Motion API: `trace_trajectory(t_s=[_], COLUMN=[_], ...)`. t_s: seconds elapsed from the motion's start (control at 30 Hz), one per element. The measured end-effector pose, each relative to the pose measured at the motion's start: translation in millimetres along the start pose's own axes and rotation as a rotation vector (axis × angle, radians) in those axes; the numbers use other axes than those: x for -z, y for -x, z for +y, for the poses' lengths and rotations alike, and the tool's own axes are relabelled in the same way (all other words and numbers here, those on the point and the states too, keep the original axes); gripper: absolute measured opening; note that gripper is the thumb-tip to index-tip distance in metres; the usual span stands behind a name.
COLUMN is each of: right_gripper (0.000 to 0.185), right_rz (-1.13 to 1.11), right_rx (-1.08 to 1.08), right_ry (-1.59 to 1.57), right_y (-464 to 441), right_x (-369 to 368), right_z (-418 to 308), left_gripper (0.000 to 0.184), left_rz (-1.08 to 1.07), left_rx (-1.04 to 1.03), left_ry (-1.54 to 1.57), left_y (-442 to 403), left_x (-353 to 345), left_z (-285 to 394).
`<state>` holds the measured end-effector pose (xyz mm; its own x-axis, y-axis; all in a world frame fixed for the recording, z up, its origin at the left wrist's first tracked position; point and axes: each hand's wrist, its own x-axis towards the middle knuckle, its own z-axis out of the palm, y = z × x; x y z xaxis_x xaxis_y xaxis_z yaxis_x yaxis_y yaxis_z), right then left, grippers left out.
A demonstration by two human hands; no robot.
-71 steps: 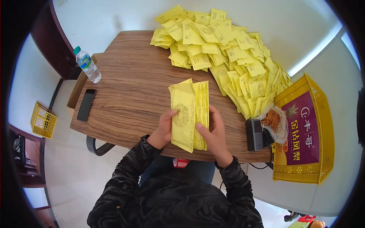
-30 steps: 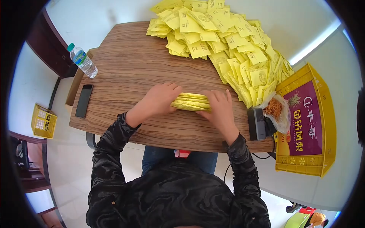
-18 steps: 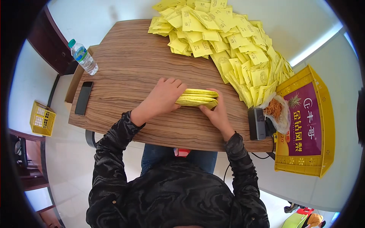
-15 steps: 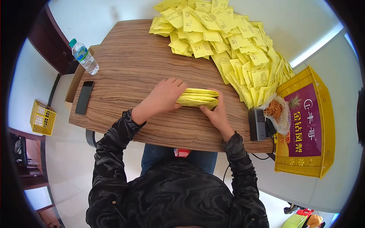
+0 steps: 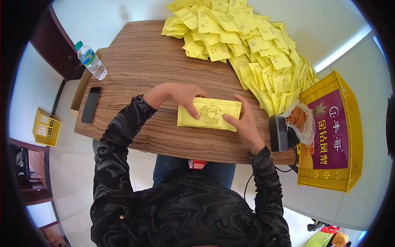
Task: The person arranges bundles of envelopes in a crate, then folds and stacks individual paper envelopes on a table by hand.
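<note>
A stack of yellow printed packets is held between my two hands over the near part of the table, its top face turned up and showing a round dark design. My left hand grips its far left edge, thumb on the top face and fingers behind. On the right end, my right hand is closed with its thumb over the front and fingers around the back. How many packets are in the stack is hidden. Further off, a large heap of similar yellow packets covers the table's far right.
A water bottle and a phone are at the left of the wooden table. At the right edge stand a black box-shaped device, a plastic bag of rubber bands and a yellow crate.
The stack has tipped from edge-on to face-up, showing its printed top. My left thumb now lies on that face, and my right hand has shifted slightly right.
</note>
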<state>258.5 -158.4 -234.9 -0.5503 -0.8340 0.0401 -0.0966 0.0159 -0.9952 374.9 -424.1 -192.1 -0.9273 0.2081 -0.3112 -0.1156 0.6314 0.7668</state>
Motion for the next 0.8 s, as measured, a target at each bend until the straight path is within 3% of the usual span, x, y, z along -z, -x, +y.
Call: trace_trajectory(t_s=[0.13,0.33,0.5,0.63,0.67,0.8], right_gripper=[0.076,0.08,0.085,0.093,0.093,0.102], right_rz=[0.083,0.106,0.102,0.167,0.173,-0.038], right_rx=[-0.079,0.001,0.064,0.383,0.383,0.57], right_ry=[0.085,0.41,0.831,1.085,1.084,1.388], right_y=[-7,-18,-12,-10,-12,-17], right_x=[3,11,8,-2,-6,-24], right_z=[9,33,12,-15,-16,-16], left_gripper=[0.065,0.071,0.076,0.088,0.088,0.098], left_rz=[-0.198,-0.085,0.112,0.447,0.444,0.611], left_rx=[0.108,0.086,-0.036,-0.17,-0.173,-0.243], left_ry=[0.021,-0.268,-0.313,-0.587,-0.592,-0.796], left_y=[-28,-44,-27,-6,-3,3], left_x=[15,4,-9,-26,-32,-60], left_z=[-9,-21,-22,-7,-6,-12])
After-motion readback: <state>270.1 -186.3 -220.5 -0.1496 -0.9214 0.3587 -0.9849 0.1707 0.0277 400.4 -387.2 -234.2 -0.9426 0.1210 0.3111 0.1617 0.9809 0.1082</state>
